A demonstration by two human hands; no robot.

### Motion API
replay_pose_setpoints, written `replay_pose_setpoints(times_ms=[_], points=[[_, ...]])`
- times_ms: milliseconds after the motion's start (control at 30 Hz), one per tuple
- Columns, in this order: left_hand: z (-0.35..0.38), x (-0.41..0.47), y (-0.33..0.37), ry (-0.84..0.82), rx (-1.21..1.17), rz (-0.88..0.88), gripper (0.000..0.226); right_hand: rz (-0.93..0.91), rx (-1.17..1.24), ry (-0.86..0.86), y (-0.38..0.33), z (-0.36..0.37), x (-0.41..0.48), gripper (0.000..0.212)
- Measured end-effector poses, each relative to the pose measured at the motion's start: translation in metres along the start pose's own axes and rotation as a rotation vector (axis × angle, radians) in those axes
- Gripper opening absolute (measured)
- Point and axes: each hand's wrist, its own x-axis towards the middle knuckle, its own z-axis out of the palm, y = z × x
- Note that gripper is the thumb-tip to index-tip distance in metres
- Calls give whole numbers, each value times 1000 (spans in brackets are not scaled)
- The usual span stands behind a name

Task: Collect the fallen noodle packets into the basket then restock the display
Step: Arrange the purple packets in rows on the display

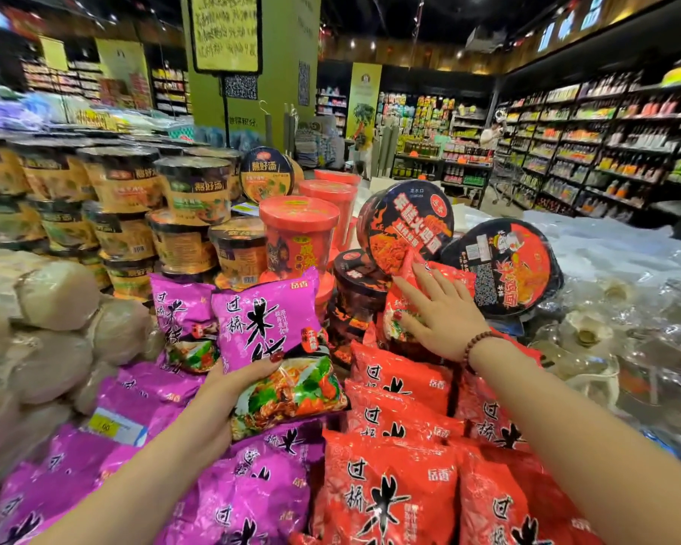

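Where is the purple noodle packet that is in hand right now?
Head view, left of centre: the left hand grips the purple packet by its lower edge, above the purple stack, beside the red packets.

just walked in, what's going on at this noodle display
A person is restocking it. The left hand grips a purple noodle packet over the purple stack, while the right hand presses flat on a red packet propped behind the red stack, below the tilted black bowls. No basket is in view.
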Motion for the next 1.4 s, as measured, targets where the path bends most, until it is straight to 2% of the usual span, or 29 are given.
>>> replay_pose_setpoints(times_ms=[67,133,200,233,300,367,433,467,533,567,667,833,900,1000,1100,1200,1300,1400], points=[[0,-9,6,6,15,35,122,-22,34,99,-11,-13,-5,59],[-2,-20,12,6,-2,49,112,-64,118,211,-31,-28,-13,67],[-7,-30,15,21,-1,75,100,-134,334,303,-57,-40,-23,69],[-9,-37,17,35,22,97,95,-136,505,279,-73,-47,-28,63],[-13,-49,19,54,84,138,83,-101,842,109,-108,-54,-39,51],[-18,-63,21,78,138,176,76,-76,1082,-76,-140,-56,-48,57],[-25,-76,23,93,208,214,83,-60,1251,-283,-167,-55,-54,64],[-29,-83,25,103,235,231,84,-45,1322,-380,-179,-54,-57,60],[-40,-95,26,110,294,272,84,-26,1403,-491,-200,-49,-61,35],[-45,-100,27,104,334,287,81,-13,1420,-503,-209,-45,-61,25],[-62,-111,29,102,418,317,62,26,1474,-508,-232,-37,-60,20],[-102,-110,29,149,450,338,62,62,1447,-451,-257,-25,-44,21],[-125,-108,25,165,523,361,63,131,1484,-334,-263,-21,-30,23],[-168,-101,5,244,835,431,58,352,1507,-35,-264,-13,-8,33],[-203,-90,-20,196,1126,487,53,505,1421,121,-258,8,17,20],[-221,-76,-38,135,1240,587,43,598,1295,130,-258,30,31,33],[-227,-68,-45,134,1235,610,42,581,1160,100,-260,42,40,23],[-230,-67,-47,145,1233,618,43,579,1037,57,-263,42,41,38]])
